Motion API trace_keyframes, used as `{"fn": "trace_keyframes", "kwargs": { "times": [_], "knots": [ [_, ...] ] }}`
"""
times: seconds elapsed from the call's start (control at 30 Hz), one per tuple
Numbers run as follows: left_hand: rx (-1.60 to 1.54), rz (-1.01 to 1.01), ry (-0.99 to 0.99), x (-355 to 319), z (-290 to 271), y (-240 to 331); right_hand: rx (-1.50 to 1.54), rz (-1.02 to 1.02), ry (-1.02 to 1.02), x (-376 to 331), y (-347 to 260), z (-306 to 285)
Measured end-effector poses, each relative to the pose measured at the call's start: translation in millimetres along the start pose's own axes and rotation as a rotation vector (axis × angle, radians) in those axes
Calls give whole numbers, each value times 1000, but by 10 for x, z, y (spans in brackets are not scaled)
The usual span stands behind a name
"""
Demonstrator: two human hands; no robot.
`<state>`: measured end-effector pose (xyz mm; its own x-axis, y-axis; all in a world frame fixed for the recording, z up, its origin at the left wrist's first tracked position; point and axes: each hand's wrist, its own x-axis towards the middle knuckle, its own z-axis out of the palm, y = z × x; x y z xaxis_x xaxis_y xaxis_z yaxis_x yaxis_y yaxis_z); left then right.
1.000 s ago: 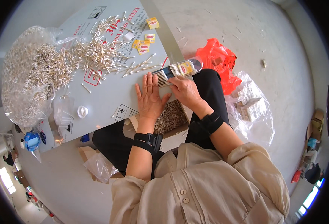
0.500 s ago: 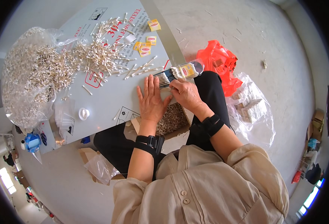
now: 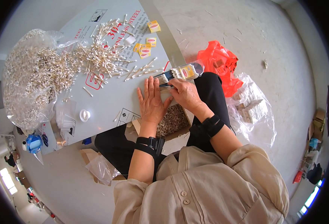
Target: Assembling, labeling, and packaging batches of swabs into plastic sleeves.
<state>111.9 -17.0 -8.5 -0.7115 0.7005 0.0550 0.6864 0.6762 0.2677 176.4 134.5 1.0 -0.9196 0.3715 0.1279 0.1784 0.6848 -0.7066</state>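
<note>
The left hand (image 3: 152, 101) lies flat, fingers spread, on the grey tabletop (image 3: 108, 97), gripping nothing, its fingertips touching a row of cotton swabs (image 3: 163, 79). The right hand (image 3: 184, 94) closes its grip on the swab packet (image 3: 183, 71) at the tabletop's right edge. Loose swabs (image 3: 97, 56) spill from a clear bag (image 3: 26, 78). Yellow labels (image 3: 146, 49) lie near. A red bag (image 3: 219, 63) sits on the floor.

Bright even daylight, soft shadows, sharp centre, fisheye-bent dark rim.
</note>
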Motion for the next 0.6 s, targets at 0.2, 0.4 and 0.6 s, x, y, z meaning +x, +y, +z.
{"fn": "trace_keyframes", "kwargs": {
  "times": [0.2,0.4,0.6],
  "knots": [
    [0,-12,-8,1,-4,-5,-43,10,-41,128,-55,-24],
    [-24,-21,-16,10,-18,10,-53,-7,2,122,-54,-1],
    [-26,-28,-27,4,-30,8,-87,34,-39,132,-81,-11]
  ]
}}
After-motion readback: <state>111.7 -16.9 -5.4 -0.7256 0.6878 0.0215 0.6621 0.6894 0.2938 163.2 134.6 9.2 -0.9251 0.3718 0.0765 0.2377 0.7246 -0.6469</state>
